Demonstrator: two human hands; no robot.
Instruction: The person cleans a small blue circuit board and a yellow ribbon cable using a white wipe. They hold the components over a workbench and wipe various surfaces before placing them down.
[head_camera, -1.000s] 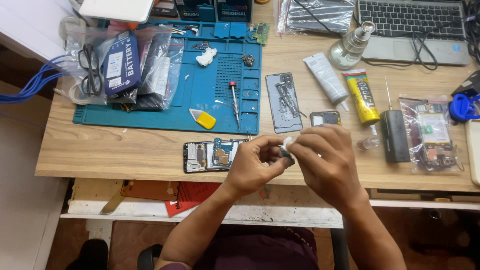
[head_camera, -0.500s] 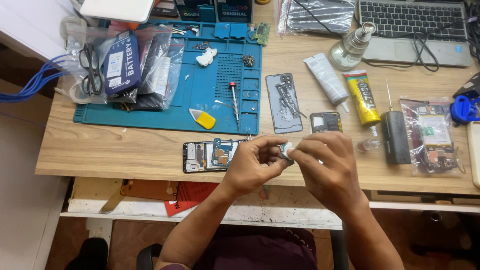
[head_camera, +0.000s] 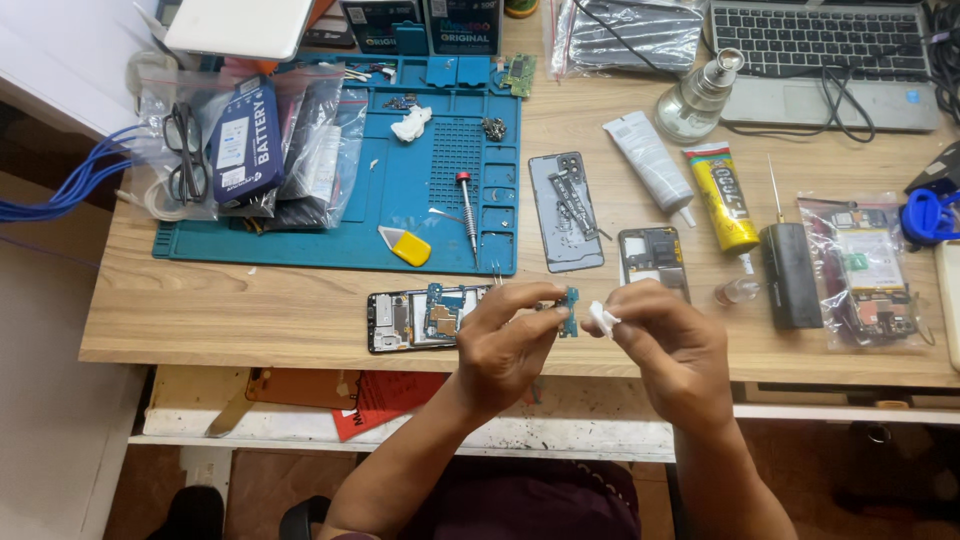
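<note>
Wooden desk (head_camera: 300, 310); circuit board (head_camera: 571, 311) between hands.

Your single head camera looks steeply down from close above onto the pale wooden workbench (head_camera: 250, 310), its front edge and your lap below

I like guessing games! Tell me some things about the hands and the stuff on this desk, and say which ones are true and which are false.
1. The left hand pinches a small circuit board. True.
2. The right hand holds a red screwdriver. False: it holds a small white wad; the screwdriver lies on the blue mat.
3. The wad presses on the board. False: a small gap shows between them.
4. An opened phone lies on the desk beside the left hand. True.
5. The yellow tube stands upright. False: it lies flat.
</note>
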